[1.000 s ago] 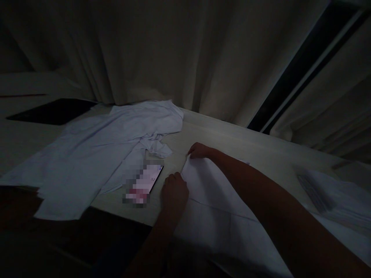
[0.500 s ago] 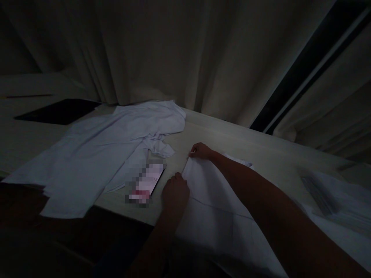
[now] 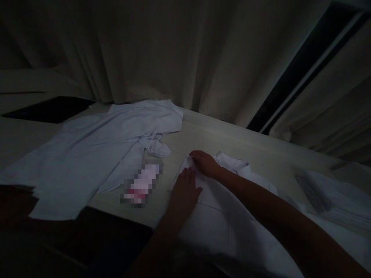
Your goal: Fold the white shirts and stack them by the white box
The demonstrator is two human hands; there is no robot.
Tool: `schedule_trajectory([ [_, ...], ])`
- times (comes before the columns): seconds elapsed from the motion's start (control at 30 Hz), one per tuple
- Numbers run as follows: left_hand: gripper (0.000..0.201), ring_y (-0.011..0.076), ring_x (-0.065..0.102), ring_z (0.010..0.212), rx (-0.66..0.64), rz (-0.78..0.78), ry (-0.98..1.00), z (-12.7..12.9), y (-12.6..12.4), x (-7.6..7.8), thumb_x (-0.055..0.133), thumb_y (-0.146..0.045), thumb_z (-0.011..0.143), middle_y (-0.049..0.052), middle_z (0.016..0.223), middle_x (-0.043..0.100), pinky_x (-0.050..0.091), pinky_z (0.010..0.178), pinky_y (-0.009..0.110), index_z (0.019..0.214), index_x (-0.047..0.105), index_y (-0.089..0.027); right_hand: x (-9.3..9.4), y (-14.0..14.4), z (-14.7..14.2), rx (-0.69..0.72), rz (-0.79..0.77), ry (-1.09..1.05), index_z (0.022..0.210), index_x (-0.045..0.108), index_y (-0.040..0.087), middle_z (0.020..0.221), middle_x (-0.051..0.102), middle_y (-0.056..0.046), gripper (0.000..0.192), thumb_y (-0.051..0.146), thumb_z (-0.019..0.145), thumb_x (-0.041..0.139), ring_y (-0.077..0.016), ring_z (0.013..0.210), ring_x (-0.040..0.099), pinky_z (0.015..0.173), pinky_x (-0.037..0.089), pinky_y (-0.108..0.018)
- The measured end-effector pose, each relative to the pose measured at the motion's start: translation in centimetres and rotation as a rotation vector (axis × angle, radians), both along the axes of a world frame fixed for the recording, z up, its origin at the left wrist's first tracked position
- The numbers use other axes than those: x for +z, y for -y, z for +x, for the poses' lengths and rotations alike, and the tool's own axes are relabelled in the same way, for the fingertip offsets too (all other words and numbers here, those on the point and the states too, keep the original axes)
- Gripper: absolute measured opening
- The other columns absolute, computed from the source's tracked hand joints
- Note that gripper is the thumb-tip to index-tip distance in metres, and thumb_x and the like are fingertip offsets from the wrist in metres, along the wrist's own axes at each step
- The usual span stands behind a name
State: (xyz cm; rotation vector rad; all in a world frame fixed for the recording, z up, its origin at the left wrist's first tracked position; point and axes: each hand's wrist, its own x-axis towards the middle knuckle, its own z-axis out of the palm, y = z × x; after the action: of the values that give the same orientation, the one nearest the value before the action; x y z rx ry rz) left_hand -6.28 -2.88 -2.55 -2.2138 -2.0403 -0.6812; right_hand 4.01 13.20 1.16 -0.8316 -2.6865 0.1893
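The scene is very dark. A white garment (image 3: 228,227) lies in front of me on a pale table (image 3: 232,143), spreading toward my body. My left hand (image 3: 184,189) rests flat on its near left edge, fingers spread. My right hand (image 3: 205,161) lies palm down on the garment's far left corner, just beyond the left hand. Neither hand grips the cloth. A crumpled collar part (image 3: 234,164) shows right of my right hand.
A second white shirt (image 3: 95,148) is spread over the table's left side. A lit phone (image 3: 142,183) lies between the two garments. More white cloth (image 3: 333,197) sits at the right. Curtains (image 3: 174,54) hang behind the table. A dark flat object (image 3: 49,110) lies far left.
Both hands let go of the garment's left edge they were pinching. They now lie flat on the cloth, closer together, and the collar part has appeared beside my right hand.
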Motion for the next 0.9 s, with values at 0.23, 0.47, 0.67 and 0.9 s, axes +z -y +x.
schedule_trajectory([
  [0.23, 0.072, 0.035, 0.018, 0.146, 0.066, -0.073, -0.033, 0.3, 0.7, -2.2, 0.043, -0.054, 0.09, 0.02, 0.156, 0.027, 0.017, 0.117, 0.054, 0.145, 0.033, -0.01, -3.4, 1.0, -0.4, 0.022, -0.053, 0.158, 0.151, 0.028, 0.021, 0.156, 0.029, -0.008, 0.055, 0.043, 0.101, 0.033, -0.025, 0.146, 0.018, 0.118, 0.014, -0.05],
  [0.47, 0.075, 0.0379, 0.014, 0.146, 0.152, -0.067, -0.07, 0.9, 0.7, -2.0, 0.037, -0.061, 0.089, 0.018, 0.157, 0.026, 0.01, 0.116, 0.061, 0.147, 0.033, -0.013, -2.9, 0.8, -0.5, -0.031, -0.074, 0.131, 0.151, 0.028, 0.025, 0.157, 0.026, -0.004, 0.056, 0.048, 0.101, 0.029, -0.023, 0.147, 0.013, 0.119, 0.01, -0.05],
  [0.67, 0.076, 0.0392, 0.015, 0.146, 0.14, -0.071, -0.088, 1.1, 0.6, -2.3, 0.035, -0.062, 0.089, 0.018, 0.157, 0.024, 0.009, 0.115, 0.061, 0.147, 0.034, -0.013, -1.2, 1.2, 5.1, -0.387, 0.003, -0.249, 0.15, 0.03, 0.015, 0.155, 0.032, -0.01, 0.056, 0.041, 0.103, 0.017, -0.0195, 0.146, 0.02, 0.119, 0.018, -0.045],
  [0.9, 0.074, 0.0402, 0.028, 0.14, 0.29, -0.09, -0.072, -0.4, -1.0, 1.0, 0.032, -0.06, 0.09, 0.022, 0.151, 0.035, 0.023, 0.11, 0.057, 0.145, 0.034, -0.01, -4.3, 7.8, 19.3, -0.439, 0.065, -0.185, 0.138, 0.049, 0.018, 0.141, 0.051, -0.013, 0.049, 0.042, 0.095, 0.043, -0.0275, 0.131, 0.046, 0.11, 0.035, -0.051],
])
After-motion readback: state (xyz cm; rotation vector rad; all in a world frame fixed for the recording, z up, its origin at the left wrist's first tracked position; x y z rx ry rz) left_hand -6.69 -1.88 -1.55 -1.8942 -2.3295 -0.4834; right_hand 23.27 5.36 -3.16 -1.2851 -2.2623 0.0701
